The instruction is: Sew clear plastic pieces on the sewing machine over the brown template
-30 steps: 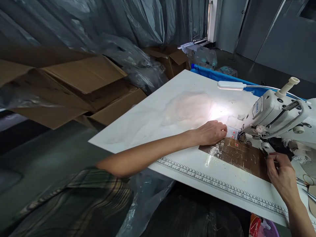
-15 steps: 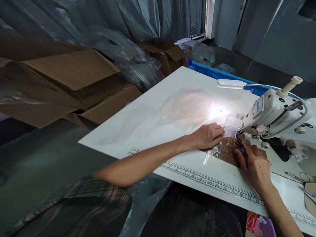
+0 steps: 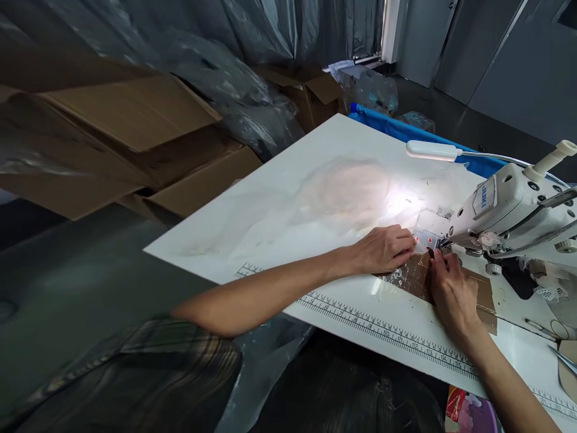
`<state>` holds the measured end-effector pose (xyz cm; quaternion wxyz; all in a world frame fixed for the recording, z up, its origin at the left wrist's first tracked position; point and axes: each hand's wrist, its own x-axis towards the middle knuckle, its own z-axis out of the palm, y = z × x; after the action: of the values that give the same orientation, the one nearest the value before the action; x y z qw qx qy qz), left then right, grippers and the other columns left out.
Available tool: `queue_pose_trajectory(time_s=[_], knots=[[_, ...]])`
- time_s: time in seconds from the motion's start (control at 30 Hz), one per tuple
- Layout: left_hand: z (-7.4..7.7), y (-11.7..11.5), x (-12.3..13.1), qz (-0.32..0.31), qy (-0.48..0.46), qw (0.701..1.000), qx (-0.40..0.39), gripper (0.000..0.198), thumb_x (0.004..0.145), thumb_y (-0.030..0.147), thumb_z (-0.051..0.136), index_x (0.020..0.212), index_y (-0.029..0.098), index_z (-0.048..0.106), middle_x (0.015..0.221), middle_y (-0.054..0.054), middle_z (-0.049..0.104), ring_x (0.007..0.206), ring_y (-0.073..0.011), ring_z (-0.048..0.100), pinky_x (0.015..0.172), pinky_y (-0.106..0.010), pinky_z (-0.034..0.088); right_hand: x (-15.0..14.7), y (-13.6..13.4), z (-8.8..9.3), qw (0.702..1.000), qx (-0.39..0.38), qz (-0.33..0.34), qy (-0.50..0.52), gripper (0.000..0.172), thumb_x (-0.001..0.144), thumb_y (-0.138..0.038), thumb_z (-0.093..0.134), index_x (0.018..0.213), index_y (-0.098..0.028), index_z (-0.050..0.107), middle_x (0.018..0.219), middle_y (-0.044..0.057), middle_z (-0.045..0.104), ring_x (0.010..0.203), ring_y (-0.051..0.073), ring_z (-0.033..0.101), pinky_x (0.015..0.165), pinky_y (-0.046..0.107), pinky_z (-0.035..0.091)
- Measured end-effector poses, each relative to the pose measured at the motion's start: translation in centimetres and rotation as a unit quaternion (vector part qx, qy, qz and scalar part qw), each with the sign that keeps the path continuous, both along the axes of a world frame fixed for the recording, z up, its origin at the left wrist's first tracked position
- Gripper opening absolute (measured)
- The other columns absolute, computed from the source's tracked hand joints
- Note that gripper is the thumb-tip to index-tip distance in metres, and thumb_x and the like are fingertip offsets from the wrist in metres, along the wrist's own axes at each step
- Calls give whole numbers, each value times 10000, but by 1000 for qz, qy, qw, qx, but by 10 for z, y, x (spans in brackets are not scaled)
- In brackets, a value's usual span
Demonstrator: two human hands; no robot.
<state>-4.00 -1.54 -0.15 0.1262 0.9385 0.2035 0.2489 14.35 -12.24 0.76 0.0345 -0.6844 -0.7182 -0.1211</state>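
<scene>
My left hand [image 3: 385,249] rests palm down on the white table [image 3: 315,198], its fingertips pressed on a small clear piece with red marks [image 3: 426,240] beside the needle of the white sewing machine [image 3: 514,210]. My right hand [image 3: 451,288] lies over the brown taped patch [image 3: 484,297], with its fingers pinched together at the presser foot on something I cannot make out. Both hands sit close together in the lamp's bright spot.
A gooseneck lamp [image 3: 433,150] lights the needle area. A printed ruler [image 3: 387,331] runs along the table's near edge. Cardboard boxes [image 3: 135,138] and plastic sheeting [image 3: 252,114] lie to the left. Blue fabric [image 3: 396,127] is behind the table; scissors [image 3: 565,356] at the right.
My right hand has moved left from the machine's front right, across the brown patch, up to the needle beside my left hand. The left hand has stayed in place.
</scene>
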Motion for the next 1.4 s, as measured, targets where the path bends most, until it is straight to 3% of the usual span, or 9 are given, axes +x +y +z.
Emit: queue_pose_trajectory(time_s=[0.13, 0.27, 0.33, 0.43, 0.6, 0.7, 0.9, 1.03, 1.4], knots=[[4, -8, 0, -75, -6, 997, -9, 258, 1009, 240, 440, 946, 146, 672, 1014, -97, 715, 879, -178, 667, 726, -335, 583, 5, -7, 4, 998, 45, -18, 37, 438, 1014, -314, 317, 1239, -126, 642, 996, 172, 667, 614, 195, 612, 415, 266, 319], [16, -45, 3, -228, -9, 972, -49, 166, 977, 195, 540, 971, 113, 685, 1062, -124, 719, 911, -151, 670, 732, -272, 590, 24, -23, 9, 985, 75, -4, 154, 541, 1027, -468, 259, 1199, -154, 665, 969, 142, 690, 722, 211, 652, 533, 293, 451], [23, -64, 3, -276, 5, 960, -35, 236, 958, 274, 602, 1064, 74, 668, 1154, -147, 696, 1027, -177, 647, 836, -276, 580, 33, -30, 11, 971, 73, 1, 228, 576, 1023, -513, 244, 1097, -161, 693, 924, 129, 707, 780, 221, 668, 609, 307, 493], [28, -75, 2, -245, 33, 969, 11, 342, 971, 394, 568, 1086, 87, 664, 1157, -142, 692, 1003, -214, 634, 871, -345, 548, 39, -35, 16, 947, 46, -17, 317, 579, 999, -581, 276, 899, -177, 678, 825, 106, 710, 721, 214, 659, 621, 312, 497], [16, -65, -9, -122, 64, 988, 71, 452, 939, 464, 603, 1164, 72, 626, 1198, -182, 659, 1013, -268, 607, 849, -406, 515, 34, -28, 26, 923, -5, -28, 383, 582, 964, -646, 302, 645, -213, 522, 582, 49, 604, 540, 172, 560, 545, 285, 432], [12, -75, -20, -128, 53, 988, 70, 407, 922, 435, 640, 1111, 75, 639, 1179, -157, 672, 980, -246, 603, 839, -376, 510, 29, -24, 26, 919, -36, -45, 391, 607, 946, -681, 274, 594, -222, 459, 515, 29, 547, 474, 149, 498, 494, 270, 380], [20, -108, -32, -126, 55, 988, 64, 341, 934, 417, 628, 1030, 92, 666, 1139, -126, 692, 903, -212, 607, 790, -343, 505, 23, -22, 25, 915, -154, -48, 369, 640, 867, -778, 271, 593, -233, 461, 450, -4, 471, 420, 131, 398, 451, 257, 304], [18, -110, -30, -118, 53, 989, 70, 300, 947, 390, 617, 1020, 105, 671, 1140, -125, 695, 914, -204, 613, 796, -340, 505, 19, -17, 32, 929, -178, -51, 321, 629, 857, -762, 276, 560, -233, 442, 452, -1, 450, 429, 127, 352, 468, 260, 284], [16, -108, -30, -110, 39, 991, 69, 276, 945, 374, 624, 996, 109, 679, 1139, -99, 705, 904, -199, 617, 790, -332, 514, 4, -9, 39, 933, -215, -100, 272, 444, 886, -552, 437, 608, -222, 540, 458, -8, 479, 432, 137, 401, 503, 261, 298]])
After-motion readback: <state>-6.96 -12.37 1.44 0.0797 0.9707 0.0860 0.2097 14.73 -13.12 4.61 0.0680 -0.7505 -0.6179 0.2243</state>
